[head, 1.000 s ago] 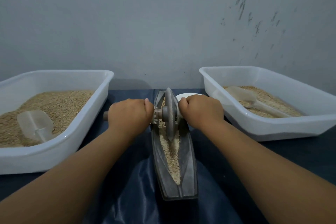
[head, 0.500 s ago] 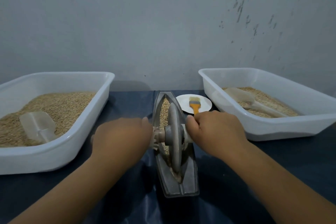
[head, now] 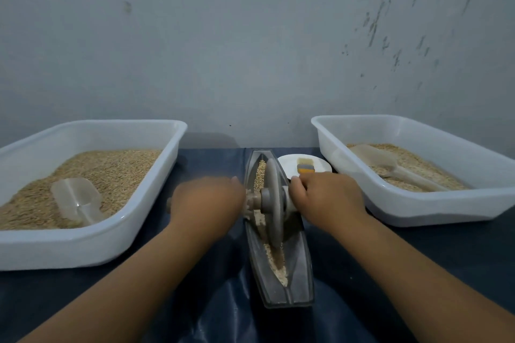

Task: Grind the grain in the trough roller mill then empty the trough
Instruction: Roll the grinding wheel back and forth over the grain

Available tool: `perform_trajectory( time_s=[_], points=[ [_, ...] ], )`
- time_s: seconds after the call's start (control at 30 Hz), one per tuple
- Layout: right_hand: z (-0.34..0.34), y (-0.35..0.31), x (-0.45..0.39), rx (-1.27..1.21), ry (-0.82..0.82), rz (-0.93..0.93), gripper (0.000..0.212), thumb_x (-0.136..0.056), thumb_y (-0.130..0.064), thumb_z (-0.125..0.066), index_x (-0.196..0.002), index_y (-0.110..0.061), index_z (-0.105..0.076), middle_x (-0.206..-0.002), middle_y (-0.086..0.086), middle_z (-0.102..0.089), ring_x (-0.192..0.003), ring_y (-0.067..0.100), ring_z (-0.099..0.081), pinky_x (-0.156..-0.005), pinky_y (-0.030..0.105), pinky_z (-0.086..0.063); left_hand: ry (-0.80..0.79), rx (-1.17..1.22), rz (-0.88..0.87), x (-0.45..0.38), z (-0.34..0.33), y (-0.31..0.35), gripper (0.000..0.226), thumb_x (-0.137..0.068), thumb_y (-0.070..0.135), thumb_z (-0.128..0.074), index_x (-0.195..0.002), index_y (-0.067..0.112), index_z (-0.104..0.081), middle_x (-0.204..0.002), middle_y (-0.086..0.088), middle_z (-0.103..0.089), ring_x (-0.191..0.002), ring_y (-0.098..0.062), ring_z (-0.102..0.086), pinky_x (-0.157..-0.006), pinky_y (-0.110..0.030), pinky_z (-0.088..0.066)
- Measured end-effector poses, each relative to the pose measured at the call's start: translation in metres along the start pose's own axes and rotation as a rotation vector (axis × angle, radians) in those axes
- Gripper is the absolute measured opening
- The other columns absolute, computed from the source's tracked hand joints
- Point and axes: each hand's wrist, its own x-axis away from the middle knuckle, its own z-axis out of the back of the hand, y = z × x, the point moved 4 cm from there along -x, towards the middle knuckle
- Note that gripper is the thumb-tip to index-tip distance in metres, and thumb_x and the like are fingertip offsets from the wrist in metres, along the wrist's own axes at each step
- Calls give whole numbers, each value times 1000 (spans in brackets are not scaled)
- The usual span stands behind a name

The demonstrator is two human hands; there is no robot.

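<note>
1. Left tub (head: pixel 156 203): sitting well to the left of the mill, holding whole grain and a clear scoop (head: pixel 76 200).

2. Right tub (head: pixel 418 211): sitting well to the right, holding a thinner layer of grain and a second scoop (head: pixel 390 166).

3. Trough (head: pixel 299 264): lying lengthwise between the tubs on the dark cloth (head: pixel 206 287), with grain (head: pixel 278 270) lining its channel, paler and finer-looking at the near end.

4. Wheel (head: pixel 271 200): standing upright in the channel near mid-trough. Half a second ago you had it at the near end; a second ago, at the far end. You are rolling it away again, so grinding is likely still under way and emptying is not yet begun.

5. Left hand (head: pixel 207 205): you are gripping the axle's left end, fingers curled over it; blurred with motion.

6. Right hand (head: pixel 326 198): you are gripping the axle's right end, fingers wrapped round it.

7. Plate (head: pixel 320 166): sitting just beyond your right hand, carrying a brush (head: pixel 305 167).
</note>
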Motion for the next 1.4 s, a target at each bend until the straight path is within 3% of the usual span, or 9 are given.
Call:
perform_trajectory(
  time_s=[0.37, 0.47, 0.67, 0.77, 0.9, 1.0, 1.17, 1.27, 1.4],
  points=[
    [17, -6, 20, 39, 50, 27, 53, -89, -49, -12, -58, -21, -45, -56, -3, -51, -55, 18, -50, -52, 30, -38, -40, -70, -6, 16, 5, -5, 52, -96, 41, -14, -60, 23, -46, -52, 6, -44, -46, -11, -42, -48, -27, -40],
    [-2, -4, -11, 48, 33, -24, 47, -94, -43, -22, -60, -23, -46, -63, -1, -51, -61, 24, -50, -56, 31, -36, -81, -117, 17, -8, -16, -6, 41, -99, 35, -19, -77, 16, -49, -64, 5, -42, -57, -17, -42, -53, -27, -32],
    [-11, -2, -35, -11, 50, -34, 49, -93, -42, -28, -52, -19, -43, -56, 0, -49, -55, 19, -46, -55, 30, -36, -223, 97, 151, -29, -28, -11, 31, -98, 19, -31, -121, 12, -51, -86, -4, -50, -74, -27, -48, -70, -36, -50],
    [-4, -5, -20, -40, -15, -45, 46, -93, -42, -27, -54, -22, -41, -62, 0, -53, -63, 25, -53, -61, 32, -45, -160, 7, 93, -18, -18, -9, 45, -98, 38, -15, -93, 18, -55, -74, 2, -48, -73, -24, -52, -66, -32, -41],
    [17, -6, 15, -3, -37, 5, 46, -91, -44, -24, -53, -23, -38, -55, -3, -46, -55, 19, -49, -49, 29, -28, -78, 14, -60, 16, 9, -4, 50, -93, 41, 0, -72, 23, -42, -60, 6, -40, -52, -13, -41, -50, -26, -31],
    [35, -5, 29, -28, -87, 37, 49, -90, -47, -23, -51, -23, -40, -49, -2, -44, -47, 10, -42, -45, 28, -21, -101, -13, -38, 28, 19, -5, 54, -77, 48, 15, -67, 24, -33, -58, 6, -34, -56, -17, -39, -54, -27, -30],
    [20, -4, 18, -8, -45, -13, 51, -91, -46, -21, -52, -22, -43, -52, -2, -47, -50, 13, -44, -46, 27, -24, -96, -109, -6, 17, 12, -3, 55, -78, 52, 8, -65, 23, -38, -55, 5, -34, -59, -20, -41, -58, -29, -33],
    [-3, 1, -10, -19, -44, -83, 48, -93, -40, -23, -52, -22, -42, -56, -2, -46, -55, 20, -45, -50, 28, -27, -62, -151, -70, -8, -6, -5, 62, -82, 44, 7, -83, 22, -51, -64, 4, -41, -61, -21, -43, -58, -30, -35],
    [-14, -2, -40, -18, 44, -78, 46, -91, -35, -31, -49, -19, -39, -52, -1, -43, -50, 15, -38, -49, 28, -22, -241, -100, 24, -32, -23, -10, 29, -94, 15, -40, -122, 8, -41, -93, -7, -57, -76, -27, -55, -59, -33, -41]
  ],
)
